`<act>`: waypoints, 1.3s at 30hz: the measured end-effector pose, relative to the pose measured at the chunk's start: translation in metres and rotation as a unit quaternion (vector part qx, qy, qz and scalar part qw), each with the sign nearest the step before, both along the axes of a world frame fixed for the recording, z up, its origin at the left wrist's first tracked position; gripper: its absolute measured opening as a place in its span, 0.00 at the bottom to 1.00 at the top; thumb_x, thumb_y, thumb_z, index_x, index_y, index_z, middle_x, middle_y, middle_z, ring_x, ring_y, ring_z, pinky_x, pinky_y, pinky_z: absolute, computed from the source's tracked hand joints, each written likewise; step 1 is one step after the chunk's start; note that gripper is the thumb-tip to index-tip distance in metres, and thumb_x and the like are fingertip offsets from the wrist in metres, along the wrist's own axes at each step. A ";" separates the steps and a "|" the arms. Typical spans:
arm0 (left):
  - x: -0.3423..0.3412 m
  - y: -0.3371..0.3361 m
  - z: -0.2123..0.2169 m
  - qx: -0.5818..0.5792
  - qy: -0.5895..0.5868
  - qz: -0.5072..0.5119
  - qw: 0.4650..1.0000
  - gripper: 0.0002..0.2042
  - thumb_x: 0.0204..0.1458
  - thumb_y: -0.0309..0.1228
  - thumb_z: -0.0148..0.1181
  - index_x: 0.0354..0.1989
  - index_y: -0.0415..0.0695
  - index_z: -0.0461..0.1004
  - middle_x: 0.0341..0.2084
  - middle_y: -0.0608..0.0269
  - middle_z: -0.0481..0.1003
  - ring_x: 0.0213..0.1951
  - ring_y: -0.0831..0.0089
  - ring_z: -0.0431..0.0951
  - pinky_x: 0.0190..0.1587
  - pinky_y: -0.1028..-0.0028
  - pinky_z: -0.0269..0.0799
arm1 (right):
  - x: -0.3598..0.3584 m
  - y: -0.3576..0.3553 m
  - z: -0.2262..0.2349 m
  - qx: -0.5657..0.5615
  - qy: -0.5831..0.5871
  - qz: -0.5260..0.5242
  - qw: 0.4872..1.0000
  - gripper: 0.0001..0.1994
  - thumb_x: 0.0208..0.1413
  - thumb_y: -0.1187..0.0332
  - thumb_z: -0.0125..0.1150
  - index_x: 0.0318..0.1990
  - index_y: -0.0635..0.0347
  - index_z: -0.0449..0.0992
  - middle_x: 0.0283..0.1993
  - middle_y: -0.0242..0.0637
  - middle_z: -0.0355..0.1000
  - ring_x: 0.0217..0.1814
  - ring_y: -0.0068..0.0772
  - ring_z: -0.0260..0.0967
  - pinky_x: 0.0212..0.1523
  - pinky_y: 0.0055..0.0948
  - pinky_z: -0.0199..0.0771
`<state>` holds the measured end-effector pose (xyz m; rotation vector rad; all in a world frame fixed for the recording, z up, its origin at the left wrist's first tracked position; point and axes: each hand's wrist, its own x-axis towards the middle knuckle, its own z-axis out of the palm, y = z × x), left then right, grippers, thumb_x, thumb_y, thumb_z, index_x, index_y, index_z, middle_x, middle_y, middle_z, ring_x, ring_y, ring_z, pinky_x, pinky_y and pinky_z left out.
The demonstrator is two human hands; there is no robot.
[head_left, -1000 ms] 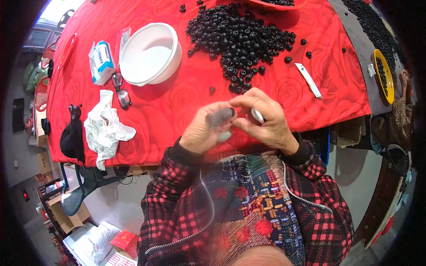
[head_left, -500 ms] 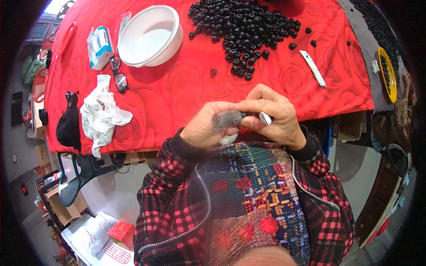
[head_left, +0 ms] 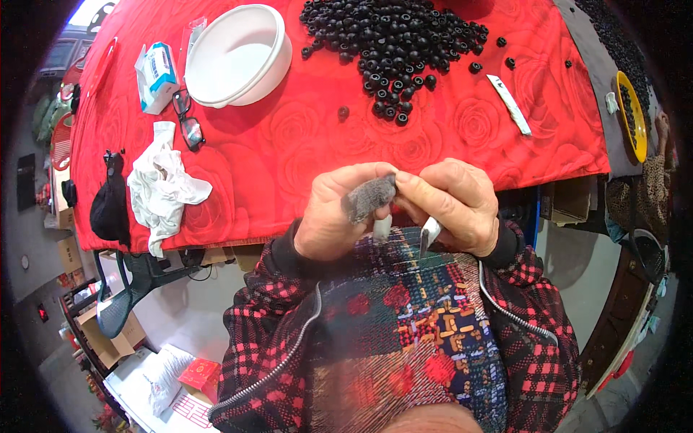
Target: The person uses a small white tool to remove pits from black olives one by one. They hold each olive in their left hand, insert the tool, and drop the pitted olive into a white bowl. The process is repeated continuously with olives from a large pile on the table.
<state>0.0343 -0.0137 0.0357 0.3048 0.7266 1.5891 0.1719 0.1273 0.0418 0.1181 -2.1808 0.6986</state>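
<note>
My left hand [head_left: 328, 213] is closed in front of my body, past the table's near edge. A dark grey fabric-like cover [head_left: 368, 200] wraps its thumb, and a pale wrapping [head_left: 382, 228] shows on a lower finger. My right hand [head_left: 458, 202] meets it fingertip to fingertip. Out of the right hand's lower side sticks a small tool with a pale flat end [head_left: 430, 235]; the rest is hidden by the fingers. Whatever is pinched between the fingertips is too small and covered to name. A heap of small black round parts [head_left: 397, 54] lies farther off on the red tablecloth [head_left: 289, 155].
At the far left stand a white basin [head_left: 271, 68] and a tissue pack [head_left: 157, 76], with eyeglasses [head_left: 191, 130] beside them. A white cloth [head_left: 162, 191] and a black cap-like item [head_left: 110, 198] lie nearer. Rightward are a white strip [head_left: 509, 106] and a yellow-rimmed tray [head_left: 640, 144].
Both hands have come slightly nearer to my body. My right hand has turned, so the tool's pale end now points downward and shows more. The grey-covered thumb is tilted up more.
</note>
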 end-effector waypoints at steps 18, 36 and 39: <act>-0.008 0.001 0.004 -0.039 0.121 0.001 0.992 0.13 0.56 0.29 0.59 0.48 0.38 0.74 0.34 0.66 0.76 0.30 0.83 0.73 0.30 0.82 0.71 | -0.003 0.006 0.010 -0.207 -0.165 -0.019 0.964 0.12 0.52 0.73 0.58 0.44 0.64 0.72 0.31 0.44 0.67 0.30 0.47 0.69 0.29 0.37 0.68; -0.009 0.002 -0.003 -0.053 0.053 -0.015 0.997 0.16 0.56 0.30 0.59 0.51 0.37 0.72 0.34 0.61 0.76 0.31 0.79 0.75 0.31 0.76 0.76 | -0.001 0.011 0.007 -0.210 -0.169 -0.004 0.963 0.12 0.49 0.74 0.60 0.43 0.65 0.73 0.31 0.44 0.68 0.30 0.46 0.70 0.29 0.36 0.70; -0.009 0.002 -0.004 -0.053 0.058 -0.010 0.997 0.16 0.56 0.29 0.59 0.51 0.36 0.71 0.33 0.59 0.76 0.29 0.77 0.75 0.28 0.75 0.76 | -0.001 0.012 0.008 -0.210 -0.173 0.002 0.962 0.12 0.49 0.74 0.60 0.43 0.65 0.73 0.31 0.44 0.68 0.31 0.46 0.71 0.30 0.36 0.70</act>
